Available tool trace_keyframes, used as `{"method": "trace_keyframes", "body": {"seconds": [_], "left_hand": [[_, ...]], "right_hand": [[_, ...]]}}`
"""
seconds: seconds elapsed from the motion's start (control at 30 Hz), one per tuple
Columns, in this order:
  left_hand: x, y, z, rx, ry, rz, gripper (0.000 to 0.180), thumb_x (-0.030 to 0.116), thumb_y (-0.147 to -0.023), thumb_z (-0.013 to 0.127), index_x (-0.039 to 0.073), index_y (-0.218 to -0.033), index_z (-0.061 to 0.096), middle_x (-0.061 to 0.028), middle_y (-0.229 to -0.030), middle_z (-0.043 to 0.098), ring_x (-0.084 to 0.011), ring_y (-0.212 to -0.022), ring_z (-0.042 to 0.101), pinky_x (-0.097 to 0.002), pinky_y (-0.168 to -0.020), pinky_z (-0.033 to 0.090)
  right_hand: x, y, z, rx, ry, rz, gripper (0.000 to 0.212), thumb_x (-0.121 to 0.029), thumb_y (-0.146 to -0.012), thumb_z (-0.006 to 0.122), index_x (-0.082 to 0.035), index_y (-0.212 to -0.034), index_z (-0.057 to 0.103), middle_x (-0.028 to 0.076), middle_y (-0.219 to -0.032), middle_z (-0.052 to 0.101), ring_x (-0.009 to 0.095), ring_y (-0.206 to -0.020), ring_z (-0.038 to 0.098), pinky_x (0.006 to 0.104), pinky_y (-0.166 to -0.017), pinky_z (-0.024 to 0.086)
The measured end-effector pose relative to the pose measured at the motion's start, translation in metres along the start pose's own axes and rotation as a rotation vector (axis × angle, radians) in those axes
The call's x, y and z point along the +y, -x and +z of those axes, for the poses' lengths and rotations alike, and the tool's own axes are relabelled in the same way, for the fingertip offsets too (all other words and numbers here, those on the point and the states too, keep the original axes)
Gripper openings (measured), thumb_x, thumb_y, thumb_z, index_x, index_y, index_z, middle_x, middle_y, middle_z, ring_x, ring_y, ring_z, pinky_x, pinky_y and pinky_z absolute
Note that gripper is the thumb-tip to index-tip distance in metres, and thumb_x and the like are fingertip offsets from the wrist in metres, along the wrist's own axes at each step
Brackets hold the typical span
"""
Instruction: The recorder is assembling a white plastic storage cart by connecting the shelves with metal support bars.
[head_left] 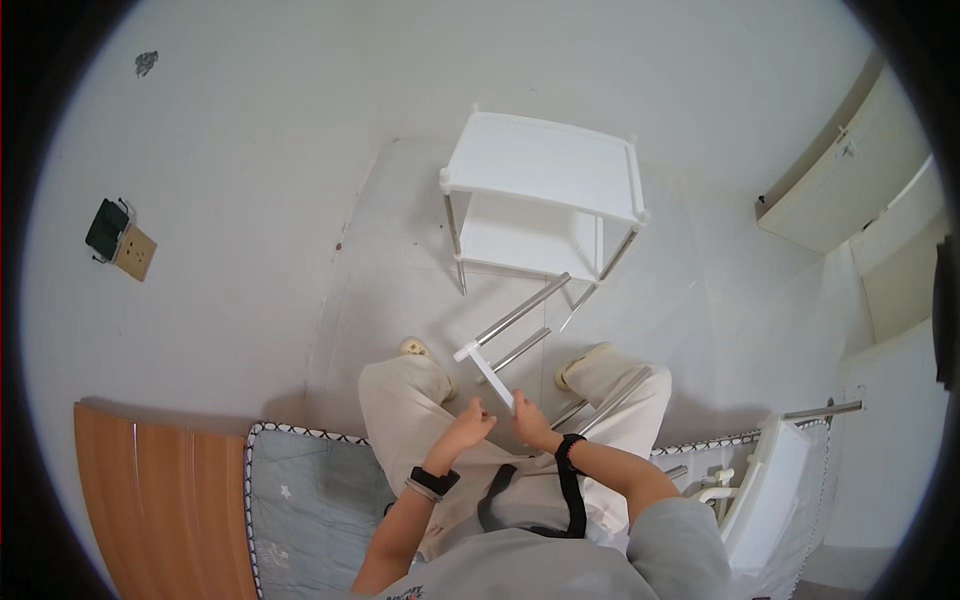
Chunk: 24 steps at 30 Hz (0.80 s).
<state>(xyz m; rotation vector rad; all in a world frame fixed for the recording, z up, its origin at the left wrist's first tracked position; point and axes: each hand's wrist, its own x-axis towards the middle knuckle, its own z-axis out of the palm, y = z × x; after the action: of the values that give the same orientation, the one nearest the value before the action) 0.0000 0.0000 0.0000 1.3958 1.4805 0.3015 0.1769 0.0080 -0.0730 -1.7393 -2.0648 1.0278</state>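
I sit on a bed edge and look down at my knees. My right hand point(531, 420) grips the near end of a white plastic bar point(490, 373) that has two metal tubes point(520, 312) fitted in it, pointing away toward the floor. My left hand point(470, 424) is beside it with curled fingers, close to the bar's near end; whether it touches the bar I cannot tell. On the floor ahead stands a partly built white shelf rack point(545, 165) with two shelves on metal legs.
More metal tubes point(612, 398) lie across my right thigh. A white shelf panel point(770, 490) and a tube point(822, 410) rest on the bed at my right. A wall socket with a charger point(118, 240) is on the left wall. A wooden board point(160, 500) borders the quilt point(310, 500).
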Motion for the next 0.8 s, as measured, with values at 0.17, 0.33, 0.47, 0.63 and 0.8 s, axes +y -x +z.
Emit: {"method": "trace_keyframes", "body": {"seconds": [0.17, 0.33, 0.47, 0.63, 0.8], "left_hand": [[0.008, -0.004, 0.006, 0.024, 0.032, 0.003, 0.061, 0.028, -0.085, 0.054, -0.009, -0.126, 0.029, -0.029, -0.109, 0.056, -0.0384, -0.1, 0.057, -0.0397, -0.085, 0.045], [0.005, 0.008, 0.003, 0.048, 0.032, -0.002, 0.059, 0.028, -0.086, 0.053, -0.009, -0.126, 0.03, -0.0293, -0.109, 0.055, -0.0384, -0.101, 0.056, -0.0394, -0.086, 0.044], [-0.007, 0.011, -0.005, 0.078, 0.068, -0.012, 0.06, 0.027, -0.086, 0.053, -0.009, -0.127, 0.029, -0.0295, -0.107, 0.056, -0.0377, -0.101, 0.056, -0.0394, -0.086, 0.044], [-0.013, 0.013, -0.013, 0.083, 0.089, -0.002, 0.06, 0.026, -0.087, 0.053, -0.011, -0.127, 0.028, -0.0284, -0.106, 0.056, -0.0368, -0.099, 0.057, -0.0394, -0.085, 0.044], [-0.014, 0.007, -0.017, 0.074, 0.059, -0.014, 0.059, 0.025, -0.087, 0.052, -0.011, -0.126, 0.028, -0.0276, -0.106, 0.056, -0.0366, -0.096, 0.058, -0.039, -0.084, 0.044]], "right_hand": [[-0.003, 0.0, -0.029, 0.002, 0.178, -0.031, 0.036, -0.005, -0.077, 0.05, -0.003, -0.11, 0.036, 0.025, -0.086, 0.06, 0.044, -0.074, 0.059, 0.0523, -0.065, 0.047], [0.004, -0.007, -0.058, 0.068, 0.225, -0.018, 0.035, -0.004, -0.076, 0.05, -0.003, -0.109, 0.037, 0.024, -0.081, 0.061, 0.043, -0.071, 0.059, 0.0522, -0.063, 0.047], [-0.007, -0.016, -0.088, 0.139, 0.215, -0.066, 0.032, -0.002, -0.076, 0.049, -0.004, -0.106, 0.037, 0.024, -0.077, 0.061, 0.043, -0.069, 0.06, 0.0528, -0.062, 0.047], [0.008, -0.003, -0.129, 0.207, 0.186, -0.01, 0.033, -0.001, -0.074, 0.049, -0.003, -0.104, 0.039, 0.025, -0.071, 0.06, 0.045, -0.067, 0.058, 0.0547, -0.062, 0.046], [-0.001, 0.027, -0.172, 0.268, 0.11, 0.005, 0.03, 0.0, -0.072, 0.051, -0.001, -0.1, 0.041, 0.029, -0.07, 0.057, 0.048, -0.07, 0.055, 0.0543, -0.062, 0.044]]}}
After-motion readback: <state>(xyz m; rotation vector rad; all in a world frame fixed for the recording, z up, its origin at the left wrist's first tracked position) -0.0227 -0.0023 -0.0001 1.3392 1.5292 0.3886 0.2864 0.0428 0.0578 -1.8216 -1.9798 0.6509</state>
